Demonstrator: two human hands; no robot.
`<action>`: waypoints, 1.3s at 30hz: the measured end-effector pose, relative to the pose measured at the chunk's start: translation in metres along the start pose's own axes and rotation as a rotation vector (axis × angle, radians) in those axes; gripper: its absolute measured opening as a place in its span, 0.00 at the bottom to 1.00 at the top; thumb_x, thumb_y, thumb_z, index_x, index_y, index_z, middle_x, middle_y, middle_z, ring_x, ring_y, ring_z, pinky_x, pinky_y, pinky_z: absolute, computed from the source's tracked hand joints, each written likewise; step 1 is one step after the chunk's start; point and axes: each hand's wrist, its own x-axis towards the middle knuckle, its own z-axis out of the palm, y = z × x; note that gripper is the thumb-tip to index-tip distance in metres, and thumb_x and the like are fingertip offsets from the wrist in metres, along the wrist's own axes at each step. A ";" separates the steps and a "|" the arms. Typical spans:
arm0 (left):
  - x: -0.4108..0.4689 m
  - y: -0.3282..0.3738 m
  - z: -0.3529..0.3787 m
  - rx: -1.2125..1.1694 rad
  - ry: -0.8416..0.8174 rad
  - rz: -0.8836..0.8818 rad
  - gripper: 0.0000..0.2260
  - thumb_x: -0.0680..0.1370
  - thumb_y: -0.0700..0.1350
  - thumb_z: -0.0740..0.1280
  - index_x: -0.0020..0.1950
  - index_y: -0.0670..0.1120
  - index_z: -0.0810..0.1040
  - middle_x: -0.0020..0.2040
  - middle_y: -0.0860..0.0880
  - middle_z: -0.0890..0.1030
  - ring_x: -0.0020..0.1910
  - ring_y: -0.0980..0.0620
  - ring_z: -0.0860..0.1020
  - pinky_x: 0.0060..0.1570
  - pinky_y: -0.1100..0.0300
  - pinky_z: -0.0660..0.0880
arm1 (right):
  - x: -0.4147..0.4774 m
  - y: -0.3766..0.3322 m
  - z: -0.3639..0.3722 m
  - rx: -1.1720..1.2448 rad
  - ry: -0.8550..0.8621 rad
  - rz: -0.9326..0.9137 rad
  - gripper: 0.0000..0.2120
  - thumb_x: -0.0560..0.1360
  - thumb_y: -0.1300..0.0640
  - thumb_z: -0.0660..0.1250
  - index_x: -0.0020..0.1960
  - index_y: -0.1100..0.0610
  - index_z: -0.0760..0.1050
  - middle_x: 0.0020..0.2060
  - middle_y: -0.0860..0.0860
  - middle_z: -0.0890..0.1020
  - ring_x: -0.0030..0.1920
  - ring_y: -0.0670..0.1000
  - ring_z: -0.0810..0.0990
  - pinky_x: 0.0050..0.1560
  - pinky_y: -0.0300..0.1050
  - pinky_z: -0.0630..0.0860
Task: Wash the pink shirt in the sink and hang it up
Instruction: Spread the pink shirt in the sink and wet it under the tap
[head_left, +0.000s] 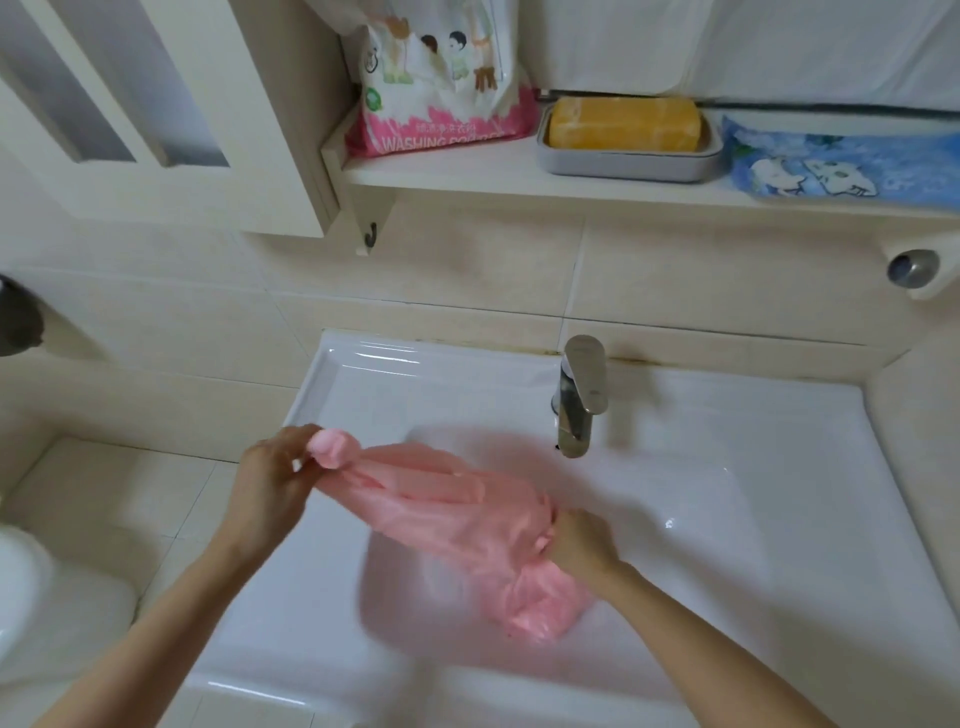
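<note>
Pink shirt (441, 514) hangs stretched between your two hands over the basin of the white sink (727, 519), with its loose tail drooping toward the bottom of the basin below your right wrist.

On the left, your left hand (275, 483) has its fingers curled tight round a bunched end of the cloth, and a small knob of fabric pokes out above them. In the middle the shirt runs as a slack, creased band. On the right, your right hand (582, 543) has its fingers closed on the gathered cloth just below the tap (576, 400), from which no water appears to run.

Expect it to handle as thin, soft fabric with no stiffness at all. It looks wet, so it will likely be heavier than it seems, cling to itself and drip. Gather it in full fistfuls rather than pinching an edge, and for hanging take it by the shoulders or collar, though I cannot make out which part is which in this bunch.
</note>
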 end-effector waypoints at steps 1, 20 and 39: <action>-0.003 -0.011 0.000 0.003 0.011 -0.096 0.05 0.67 0.49 0.64 0.38 0.51 0.78 0.31 0.51 0.78 0.34 0.50 0.74 0.34 0.71 0.66 | -0.004 0.004 -0.008 -0.065 0.123 -0.033 0.06 0.71 0.58 0.65 0.46 0.52 0.77 0.39 0.48 0.83 0.43 0.54 0.82 0.38 0.41 0.69; -0.026 -0.119 0.043 0.275 0.039 -0.689 0.15 0.76 0.51 0.68 0.40 0.39 0.74 0.35 0.41 0.76 0.39 0.41 0.73 0.37 0.53 0.66 | -0.036 0.038 0.022 0.061 -0.130 -0.081 0.23 0.78 0.56 0.64 0.71 0.50 0.64 0.69 0.47 0.70 0.63 0.47 0.74 0.58 0.35 0.69; 0.054 0.083 0.054 0.155 0.059 0.346 0.17 0.70 0.56 0.54 0.36 0.43 0.72 0.31 0.50 0.72 0.32 0.49 0.66 0.32 0.62 0.63 | -0.042 -0.102 -0.189 0.666 0.594 -0.458 0.09 0.76 0.64 0.66 0.48 0.51 0.79 0.41 0.44 0.82 0.38 0.43 0.80 0.38 0.30 0.73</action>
